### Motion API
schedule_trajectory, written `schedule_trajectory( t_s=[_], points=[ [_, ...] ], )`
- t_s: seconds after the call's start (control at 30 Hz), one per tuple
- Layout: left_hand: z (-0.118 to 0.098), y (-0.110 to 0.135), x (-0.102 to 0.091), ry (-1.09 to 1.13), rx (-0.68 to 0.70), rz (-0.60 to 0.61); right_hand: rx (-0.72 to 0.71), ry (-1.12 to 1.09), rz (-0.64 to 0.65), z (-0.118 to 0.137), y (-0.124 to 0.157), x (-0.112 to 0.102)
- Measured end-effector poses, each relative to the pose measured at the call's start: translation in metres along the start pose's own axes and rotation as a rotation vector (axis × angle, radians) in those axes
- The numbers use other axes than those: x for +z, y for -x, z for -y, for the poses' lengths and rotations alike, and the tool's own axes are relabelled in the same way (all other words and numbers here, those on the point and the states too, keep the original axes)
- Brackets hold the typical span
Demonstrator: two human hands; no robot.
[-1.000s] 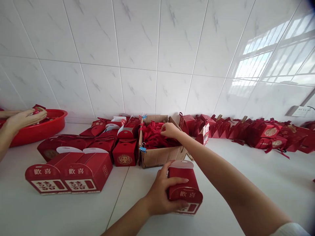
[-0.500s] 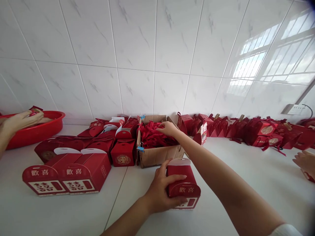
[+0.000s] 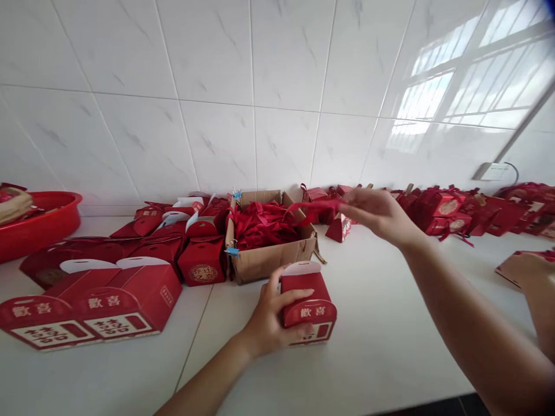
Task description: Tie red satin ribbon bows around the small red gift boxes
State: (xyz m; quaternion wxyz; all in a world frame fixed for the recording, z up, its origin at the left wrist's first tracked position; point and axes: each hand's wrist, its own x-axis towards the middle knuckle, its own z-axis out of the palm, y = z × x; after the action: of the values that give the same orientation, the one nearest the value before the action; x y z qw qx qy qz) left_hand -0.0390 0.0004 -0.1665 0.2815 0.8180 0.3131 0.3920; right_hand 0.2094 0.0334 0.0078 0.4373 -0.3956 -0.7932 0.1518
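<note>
My left hand (image 3: 277,315) grips a small red gift box (image 3: 309,297) on the white counter, thumb across its front and fingers over its top. The box has gold characters on its front flap and a white flap standing at the back. My right hand (image 3: 375,211), slightly blurred, pinches a red ribbon (image 3: 318,208) in the air, right of an open cardboard box (image 3: 273,260). That cardboard box holds a heap of red ribbons (image 3: 264,225) and has blue clips on its left edge.
Two red boxes (image 3: 125,294) stand front left, with more red boxes (image 3: 202,260) behind. A red basin (image 3: 52,219), with another person's hand (image 3: 15,208) over it, is far left. Ribboned boxes (image 3: 451,211) line the wall at right; another person's hand (image 3: 531,271) touches a red item there.
My right hand has lifted out of the cardboard box and moved right, drawing a red ribbon with it. My left hand still holds the gift box. The view has shifted a little.
</note>
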Motion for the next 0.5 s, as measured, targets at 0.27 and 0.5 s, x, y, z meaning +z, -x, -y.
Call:
schedule_trajectory(
  t_s=[0.27,0.5],
  points=[
    [-0.004,-0.006,-0.002,-0.084,0.004,-0.006,0.476,0.49,0.433,-0.101,0.173,-0.029],
    [-0.003,-0.009,-0.003,-0.116,-0.014,0.003,0.519,0.48,0.433,-0.113,0.212,-0.034]
  ],
)
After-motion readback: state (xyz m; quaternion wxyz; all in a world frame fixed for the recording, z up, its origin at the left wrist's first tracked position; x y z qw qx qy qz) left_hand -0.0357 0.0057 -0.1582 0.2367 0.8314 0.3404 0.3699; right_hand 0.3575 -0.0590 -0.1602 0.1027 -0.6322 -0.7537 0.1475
